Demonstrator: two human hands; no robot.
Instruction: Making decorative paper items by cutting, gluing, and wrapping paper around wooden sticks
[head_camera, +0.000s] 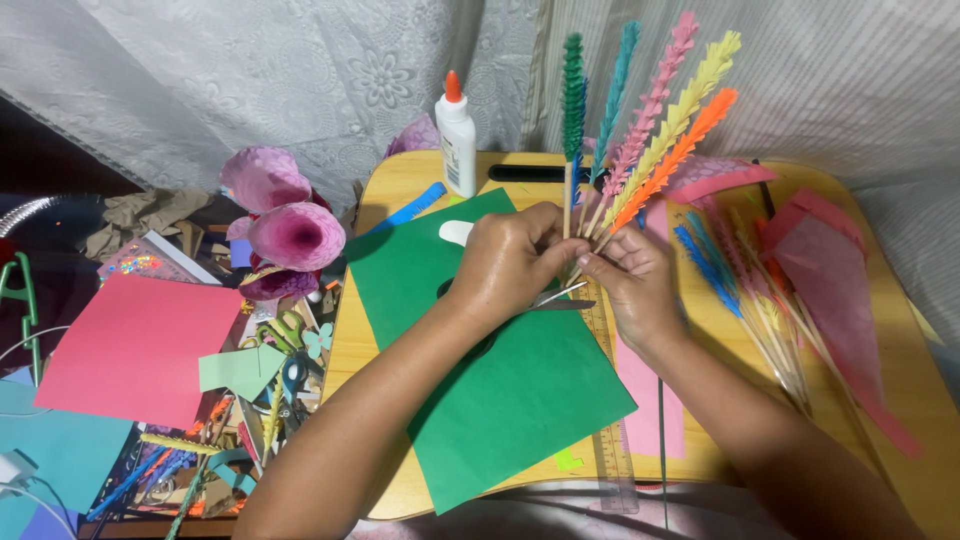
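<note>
Two bare forearms are seen, with no sleeves, watch or bracelet in view. The left hand (505, 265) and right hand (635, 285) are ungloved; no rings are seen, and the nails are kept short.

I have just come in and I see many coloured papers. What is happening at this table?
A person is gathering five paper flower stems on wooden sticks into a fan-shaped bunch, with the left hand and right hand both gripping the sticks at the base. Beneath lies a green paper sheet on a small wooden table. A glue bottle stands behind, and more finished stems lie to the right.
</note>
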